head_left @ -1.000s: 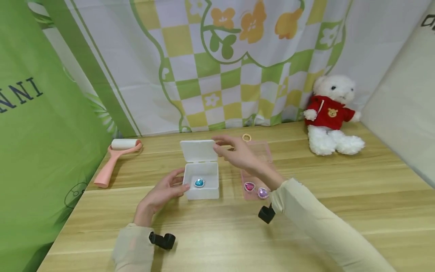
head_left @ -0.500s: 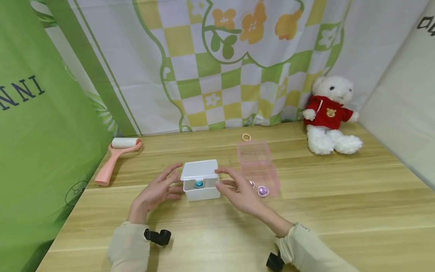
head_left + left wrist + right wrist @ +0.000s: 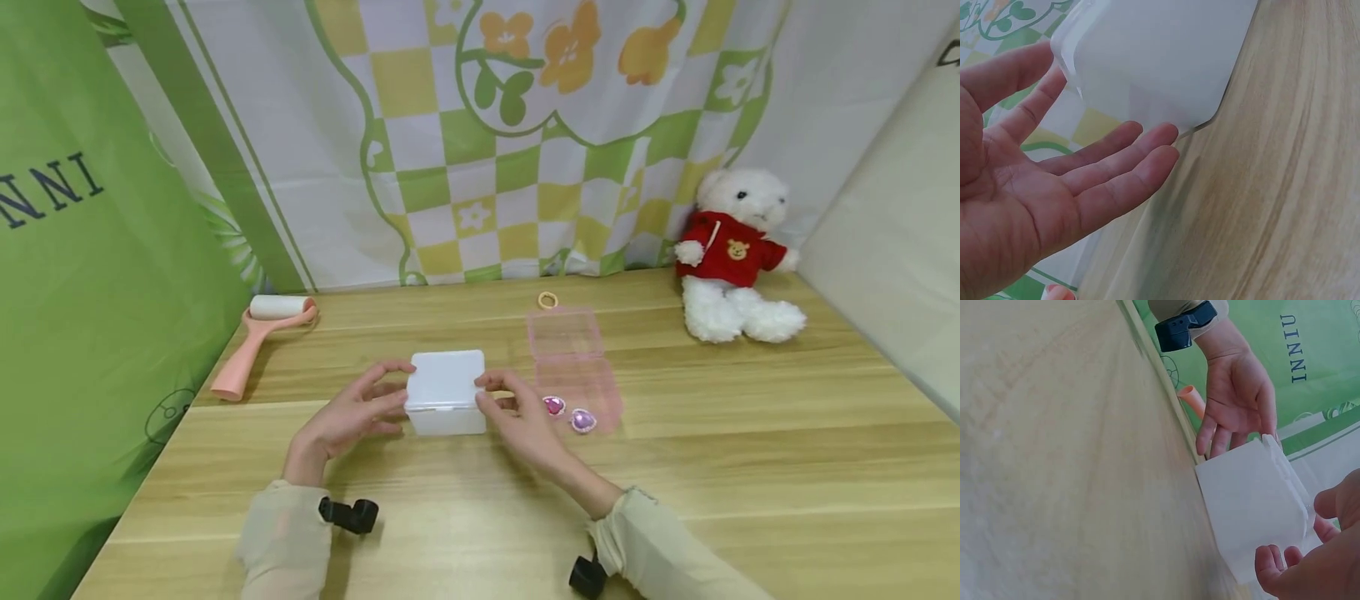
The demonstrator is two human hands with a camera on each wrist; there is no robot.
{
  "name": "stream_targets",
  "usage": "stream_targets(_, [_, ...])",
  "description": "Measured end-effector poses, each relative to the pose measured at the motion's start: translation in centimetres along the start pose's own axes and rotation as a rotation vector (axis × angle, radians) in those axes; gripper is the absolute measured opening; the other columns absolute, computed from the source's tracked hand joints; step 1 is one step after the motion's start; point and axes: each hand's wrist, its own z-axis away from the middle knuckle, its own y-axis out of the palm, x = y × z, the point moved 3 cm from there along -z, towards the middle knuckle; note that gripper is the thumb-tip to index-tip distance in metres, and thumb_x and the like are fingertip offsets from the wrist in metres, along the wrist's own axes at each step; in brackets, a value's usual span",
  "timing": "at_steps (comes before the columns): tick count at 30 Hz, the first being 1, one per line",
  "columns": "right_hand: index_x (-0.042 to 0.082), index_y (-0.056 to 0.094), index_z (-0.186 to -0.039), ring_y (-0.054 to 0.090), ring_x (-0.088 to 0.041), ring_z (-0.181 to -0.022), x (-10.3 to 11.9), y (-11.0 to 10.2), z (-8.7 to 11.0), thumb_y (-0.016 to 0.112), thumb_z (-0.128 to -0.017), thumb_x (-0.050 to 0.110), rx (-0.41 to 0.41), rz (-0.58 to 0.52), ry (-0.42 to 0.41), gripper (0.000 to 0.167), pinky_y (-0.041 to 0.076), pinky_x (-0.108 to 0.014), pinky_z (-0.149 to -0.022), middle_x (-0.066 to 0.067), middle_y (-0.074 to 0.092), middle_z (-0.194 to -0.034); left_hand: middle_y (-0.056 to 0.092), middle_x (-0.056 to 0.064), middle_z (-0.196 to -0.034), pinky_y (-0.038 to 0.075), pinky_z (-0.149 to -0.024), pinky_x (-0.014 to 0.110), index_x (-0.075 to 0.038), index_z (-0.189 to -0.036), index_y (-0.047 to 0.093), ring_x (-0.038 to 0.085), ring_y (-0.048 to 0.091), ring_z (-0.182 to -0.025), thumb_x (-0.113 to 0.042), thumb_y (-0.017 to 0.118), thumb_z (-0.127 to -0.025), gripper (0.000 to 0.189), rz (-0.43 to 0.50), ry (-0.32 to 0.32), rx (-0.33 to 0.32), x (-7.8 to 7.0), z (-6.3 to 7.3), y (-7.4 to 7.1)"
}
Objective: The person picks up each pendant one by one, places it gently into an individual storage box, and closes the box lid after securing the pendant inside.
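A small white translucent box (image 3: 448,422) sits on the table with its lid (image 3: 447,379) down; its contents are hidden. My left hand (image 3: 348,418) is at the left side, thumb and index finger along the lid's edge, other fingers spread. In the left wrist view, those fingers (image 3: 1110,187) extend loosely by the box wall. On the opposite side, my right hand (image 3: 531,423) has its thumb and index fingertips at the lid's right edge. The right wrist view shows the right hand (image 3: 1319,559) beside the box, its fingers bent but not wrapped round it.
Right of the box lies an open pink transparent case (image 3: 577,379), with a magenta heart gem (image 3: 554,406) and a purple heart gem (image 3: 582,421) at its front. Behind it is a yellow ring (image 3: 548,300). A pink lint roller (image 3: 251,350) lies left; a white teddy bear (image 3: 738,250) sits back right.
The lid has swung down from upright, covering the blue gem inside the box. My right hand has come down from the raised lid to the box's right side.
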Motion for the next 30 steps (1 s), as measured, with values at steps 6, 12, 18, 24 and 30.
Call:
stream_targets(6, [0.007, 0.062, -0.11, 0.056, -0.03, -0.103, -0.57, 0.27, -0.09, 0.06, -0.093, 0.007, -0.021, -0.008, 0.0, 0.017, 0.048, -0.032, -0.081, -0.012, 0.059, -0.115, 0.041, 0.023, -0.136, 0.052, -0.085, 0.046, -0.007, -0.135, 0.042, 0.026, 0.057, -0.105, -0.015, 0.059, -0.097, 0.043, -0.012, 0.007, -0.023, 0.12, -0.09, -0.05])
stream_targets(12, [0.008, 0.063, -0.109, 0.058, -0.029, -0.101, -0.71, 0.26, -0.15, 0.062, -0.092, 0.006, -0.025, -0.026, 0.026, 0.018, 0.049, -0.033, -0.082, -0.011, 0.059, -0.113, 0.037, 0.023, -0.14, 0.052, -0.086, 0.046, -0.006, -0.137, 0.042, 0.022, 0.056, -0.104, -0.014, 0.065, -0.093, 0.05, -0.02, 0.009, -0.043, 0.31, -0.21, -0.14])
stream_targets(18, [0.01, 0.065, -0.107, 0.059, -0.031, -0.101, -0.54, 0.17, -0.21, 0.063, -0.091, 0.005, -0.02, -0.021, 0.044, 0.017, 0.052, -0.034, -0.08, -0.011, 0.058, -0.112, 0.036, 0.024, -0.142, 0.053, -0.085, 0.045, -0.005, -0.137, 0.044, 0.024, 0.056, -0.105, -0.014, 0.066, -0.091, 0.052, -0.029, 0.007, -0.06, 0.34, -0.27, -0.26])
stream_targets(24, [0.01, 0.065, -0.107, 0.058, -0.03, -0.106, -0.45, 0.07, -0.16, 0.064, -0.091, 0.006, -0.021, -0.004, 0.037, 0.017, 0.052, -0.037, -0.086, -0.01, 0.058, -0.112, 0.037, 0.024, -0.142, 0.053, -0.084, 0.044, -0.004, -0.137, 0.045, 0.023, 0.057, -0.104, -0.013, 0.068, -0.09, 0.053, -0.025, -0.002, -0.066, 0.21, -0.16, -0.14])
stream_targets(30, [0.008, 0.064, -0.108, 0.058, -0.031, -0.106, -0.22, 0.38, -0.13, 0.062, -0.092, 0.005, -0.035, 0.057, 0.008, 0.017, 0.05, -0.042, -0.09, -0.011, 0.061, -0.111, 0.037, 0.024, -0.141, 0.053, -0.084, 0.044, -0.004, -0.137, 0.045, 0.021, 0.057, -0.102, -0.013, 0.068, -0.09, 0.053, -0.013, -0.005, -0.067, 0.21, -0.12, -0.07])
